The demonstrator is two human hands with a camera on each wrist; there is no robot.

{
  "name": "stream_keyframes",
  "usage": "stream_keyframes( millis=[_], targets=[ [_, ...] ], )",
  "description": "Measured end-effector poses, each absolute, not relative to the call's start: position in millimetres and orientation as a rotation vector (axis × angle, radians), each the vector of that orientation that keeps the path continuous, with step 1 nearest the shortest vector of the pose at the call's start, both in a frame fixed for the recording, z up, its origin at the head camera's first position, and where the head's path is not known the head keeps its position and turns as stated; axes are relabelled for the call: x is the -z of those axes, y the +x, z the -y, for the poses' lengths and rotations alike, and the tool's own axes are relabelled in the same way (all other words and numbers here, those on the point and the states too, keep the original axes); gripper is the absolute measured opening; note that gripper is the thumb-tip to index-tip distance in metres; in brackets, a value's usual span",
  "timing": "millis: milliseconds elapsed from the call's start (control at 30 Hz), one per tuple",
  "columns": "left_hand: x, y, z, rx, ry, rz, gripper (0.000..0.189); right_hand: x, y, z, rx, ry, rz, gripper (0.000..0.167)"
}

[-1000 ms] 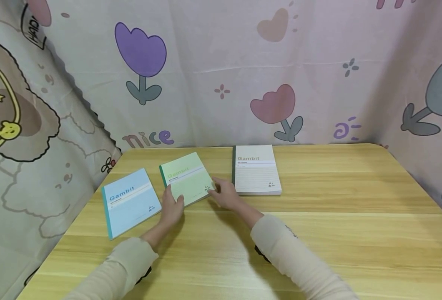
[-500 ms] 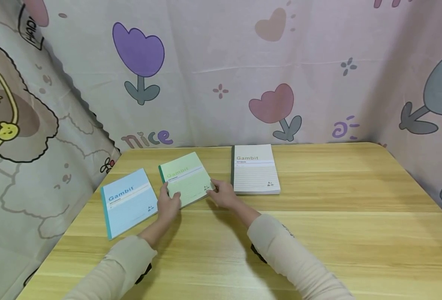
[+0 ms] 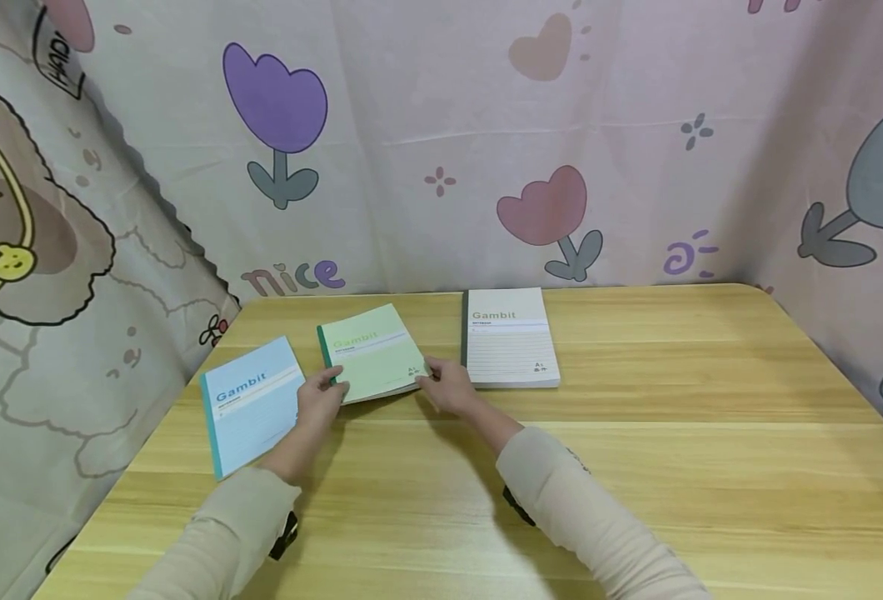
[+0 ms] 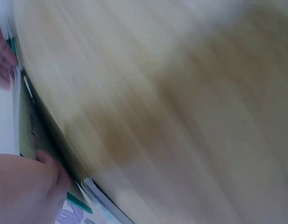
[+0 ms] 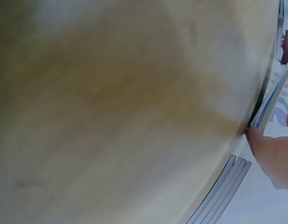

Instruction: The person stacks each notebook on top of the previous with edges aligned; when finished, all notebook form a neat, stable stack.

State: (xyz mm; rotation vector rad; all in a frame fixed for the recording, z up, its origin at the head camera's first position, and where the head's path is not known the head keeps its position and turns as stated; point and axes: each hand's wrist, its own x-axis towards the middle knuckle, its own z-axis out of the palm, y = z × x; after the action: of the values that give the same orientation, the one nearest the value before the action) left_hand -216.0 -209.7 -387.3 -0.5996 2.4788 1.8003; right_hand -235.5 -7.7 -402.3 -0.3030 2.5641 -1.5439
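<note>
A green notebook (image 3: 374,354) lies tilted in the head view, left of the middle, its near edge raised a little off the table. My left hand (image 3: 321,402) holds its near left corner and overlaps the blue notebook (image 3: 254,400) from above. At the near right corner, my right hand (image 3: 449,387) pinches the green notebook between thumb and fingers. The right wrist view shows that hand's thumb (image 5: 261,142) at the notebook's edge. The fingers' undersides are hidden in the head view.
A thick white notebook (image 3: 512,342) with a dark spine lies to the right; several layered edges (image 5: 221,191) show in the right wrist view. The wooden table (image 3: 674,400) ends at a patterned curtain (image 3: 411,100) behind and on the left.
My left hand has moved left along the green notebook to its near left corner. The notebook has turned slightly, and its near edge has risen. The right hand keeps its grip.
</note>
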Motion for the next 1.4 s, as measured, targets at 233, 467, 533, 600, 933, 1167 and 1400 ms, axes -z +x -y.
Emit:
stream_keyframes(
  millis=[233, 467, 533, 600, 933, 1167, 1400],
  targets=[
    [383.2, -215.6, 220.2, -1.831, -0.559, -2.356, 0.048, 402.3, -233.4, 5.5, 1.657, -0.271, -2.471, 0.039],
    [382.8, -201.3, 221.7, -2.000, -0.460, -2.191, 0.051, 402.4, -232.1, 1.1, 1.909, -0.097, -2.144, 0.036],
    [382.5, -197.4, 221.8, -2.030, -0.435, -2.159, 0.051, 401.7, -232.8, -0.9, 1.952, -0.065, -2.075, 0.035],
    [381.7, -194.5, 221.6, -2.047, -0.406, -2.146, 0.051, 400.8, -233.9, -3.7, 1.981, -0.081, -2.026, 0.036],
    [372.3, -192.6, 216.6, -2.206, -0.216, -2.048, 0.059, 393.0, -238.3, -23.9, 1.995, -0.221, -1.968, 0.042],
    [369.7, -199.3, 207.3, -2.270, -0.076, -2.007, 0.055, 380.7, -238.9, -43.5, 1.968, -0.246, -2.011, 0.045],
    [367.3, -211.6, 191.7, -2.185, 0.062, -2.058, 0.055, 370.7, -236.6, -71.2, 1.907, -0.288, -2.143, 0.047]
  ],
)
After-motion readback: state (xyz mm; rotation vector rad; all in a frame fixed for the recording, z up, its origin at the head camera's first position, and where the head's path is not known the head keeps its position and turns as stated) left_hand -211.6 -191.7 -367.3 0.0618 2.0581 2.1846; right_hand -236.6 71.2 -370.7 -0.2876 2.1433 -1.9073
